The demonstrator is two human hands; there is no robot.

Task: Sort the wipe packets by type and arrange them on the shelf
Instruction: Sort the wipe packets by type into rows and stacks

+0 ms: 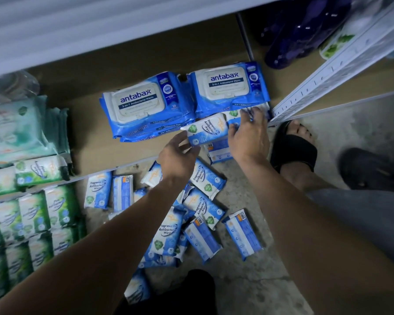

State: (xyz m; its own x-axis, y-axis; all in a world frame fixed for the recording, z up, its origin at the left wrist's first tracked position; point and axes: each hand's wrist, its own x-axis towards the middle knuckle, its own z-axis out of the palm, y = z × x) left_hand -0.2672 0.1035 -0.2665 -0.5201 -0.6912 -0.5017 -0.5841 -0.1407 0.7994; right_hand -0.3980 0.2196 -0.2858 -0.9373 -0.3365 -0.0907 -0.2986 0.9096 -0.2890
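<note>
Packet (pixel 206 130), small, blue and white, lies aslant at the front of the shelf (pixel 89 123), between the two hands. Left hand (pixel 178 155) pinches its near end, fingers curled round the edge. Right hand (pixel 248 137) lies palm-down over its other end with the thumb on it and the fingers spread forward over a second packet (pixel 233 114); whether this hand grips or only presses I cannot tell

Just beyond the fingertips of both hands two Antabax stacks sit side by side, one (pixel 143 103) ahead of the left hand and one (pixel 228 87) ahead of the right, and they close the way forward. Right of the right hand a white upright (pixel 328 76) runs aslant, its lower end just beside the fingertips. Past it a sandalled foot (pixel 293 146) stands on the floor (pixel 248 280). Under the left wrist and forearm a pile (pixel 200 214) of blue packets is strewn on the floor, many overlapping. Well to the left of the left hand green packets (pixel 39 169) fill that end of the shelf

Bare brown board lies open to the left of the left hand, between the Antabax stack and the green packets. The shelf's front edge passes under the left hand
</note>
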